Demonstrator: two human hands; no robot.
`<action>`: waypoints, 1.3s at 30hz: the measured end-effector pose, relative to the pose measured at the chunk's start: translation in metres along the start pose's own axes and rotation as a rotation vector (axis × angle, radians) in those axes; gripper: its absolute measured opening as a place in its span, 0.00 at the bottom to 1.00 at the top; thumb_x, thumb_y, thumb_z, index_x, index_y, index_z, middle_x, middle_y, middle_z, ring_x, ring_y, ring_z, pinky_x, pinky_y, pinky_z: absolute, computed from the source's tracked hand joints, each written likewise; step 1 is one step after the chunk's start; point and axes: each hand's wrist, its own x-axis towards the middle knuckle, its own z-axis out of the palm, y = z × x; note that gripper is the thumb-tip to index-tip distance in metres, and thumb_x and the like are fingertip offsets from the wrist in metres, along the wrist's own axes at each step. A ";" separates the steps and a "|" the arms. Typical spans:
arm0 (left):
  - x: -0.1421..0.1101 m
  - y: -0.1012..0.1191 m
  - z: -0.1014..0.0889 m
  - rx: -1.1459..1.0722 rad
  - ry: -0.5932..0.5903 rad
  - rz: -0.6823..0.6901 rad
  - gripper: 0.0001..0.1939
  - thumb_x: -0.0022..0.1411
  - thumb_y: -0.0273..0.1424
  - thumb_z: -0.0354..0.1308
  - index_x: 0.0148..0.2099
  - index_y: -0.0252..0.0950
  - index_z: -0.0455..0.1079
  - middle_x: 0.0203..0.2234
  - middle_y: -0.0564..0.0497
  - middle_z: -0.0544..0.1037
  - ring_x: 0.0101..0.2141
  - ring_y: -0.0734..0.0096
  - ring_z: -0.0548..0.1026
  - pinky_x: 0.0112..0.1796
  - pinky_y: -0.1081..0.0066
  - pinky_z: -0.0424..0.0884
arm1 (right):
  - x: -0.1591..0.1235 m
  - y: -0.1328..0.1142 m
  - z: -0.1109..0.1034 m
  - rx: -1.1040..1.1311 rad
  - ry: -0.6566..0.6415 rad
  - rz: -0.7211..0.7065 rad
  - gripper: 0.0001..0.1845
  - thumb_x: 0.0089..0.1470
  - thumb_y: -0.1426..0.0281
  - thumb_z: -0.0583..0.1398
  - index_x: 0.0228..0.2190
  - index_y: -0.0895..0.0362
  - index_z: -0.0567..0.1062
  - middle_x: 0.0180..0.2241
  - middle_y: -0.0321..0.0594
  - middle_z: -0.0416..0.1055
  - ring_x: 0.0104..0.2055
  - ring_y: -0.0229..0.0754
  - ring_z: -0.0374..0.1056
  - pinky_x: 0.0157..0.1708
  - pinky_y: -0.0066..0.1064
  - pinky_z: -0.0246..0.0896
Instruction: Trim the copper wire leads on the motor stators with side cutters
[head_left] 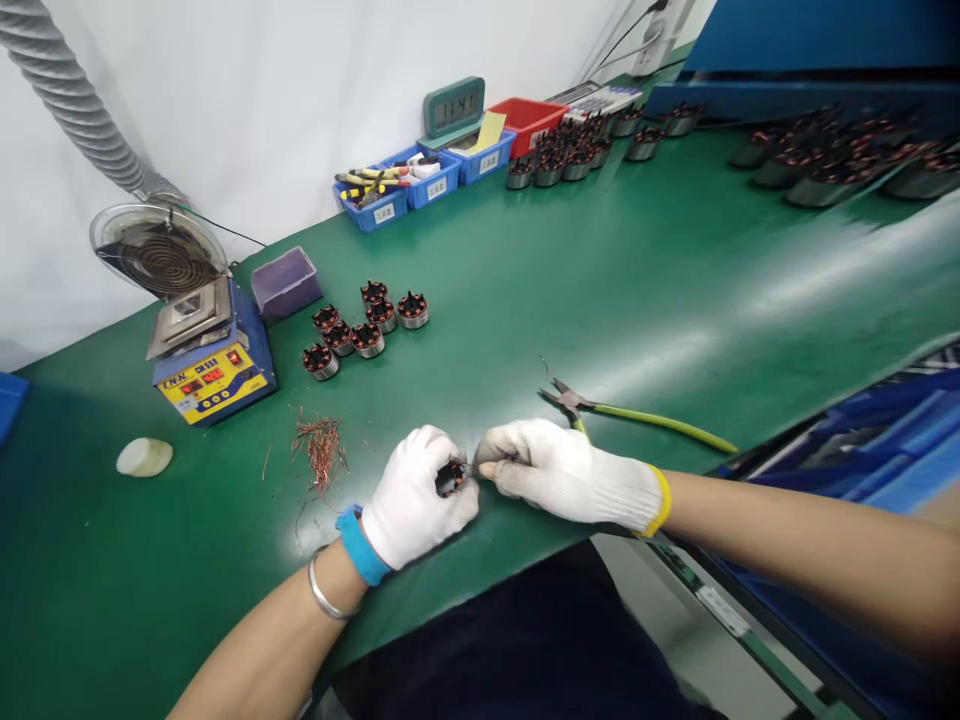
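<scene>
My left hand (420, 495), in a white glove with a blue wristband, is wrapped round a motor stator (451, 479) with copper windings and black insulation. Close against its right side, my right hand (540, 462), gloved in white with a yellow cuff, pinches a thin wire end (469, 467) that comes from the stator. The thumb tip shows bare through that glove. Just beyond my right hand lie cutting pliers (574, 400) with yellow-green handles, jaws apart. Left of my left hand is a heap of copper wire offcuts (321, 452).
Several stators (367, 340) stand farther back, with more rows (562, 160) at the back right. A blue and yellow solder pot unit (214, 360) is on the left beside a purple bin (286, 284). Tool trays (382, 212), a red bin (525, 120) and a clock (454, 106) line the wall.
</scene>
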 end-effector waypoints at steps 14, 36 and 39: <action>-0.003 0.001 0.005 0.002 0.024 -0.006 0.06 0.52 0.21 0.52 0.32 0.38 0.62 0.30 0.49 0.69 0.33 0.66 0.67 0.37 0.65 0.67 | -0.007 -0.021 -0.035 -0.361 -0.178 0.136 0.10 0.52 0.64 0.55 0.29 0.54 0.74 0.26 0.37 0.74 0.27 0.39 0.68 0.24 0.26 0.55; -0.007 0.006 0.005 -0.125 0.094 -0.205 0.29 0.46 0.24 0.59 0.52 0.35 0.58 0.44 0.43 0.67 0.44 0.61 0.71 0.47 0.59 0.69 | 0.022 -0.016 -0.008 -0.001 -0.196 0.204 0.06 0.46 0.69 0.57 0.24 0.57 0.74 0.20 0.35 0.72 0.22 0.35 0.67 0.23 0.23 0.58; -0.007 0.002 -0.005 -0.345 0.053 -0.329 0.42 0.46 0.29 0.61 0.62 0.34 0.48 0.43 0.44 0.69 0.38 0.64 0.73 0.42 0.62 0.72 | 0.011 -0.014 -0.006 -0.061 -0.077 0.105 0.07 0.46 0.69 0.56 0.23 0.57 0.73 0.20 0.33 0.70 0.22 0.34 0.63 0.21 0.24 0.51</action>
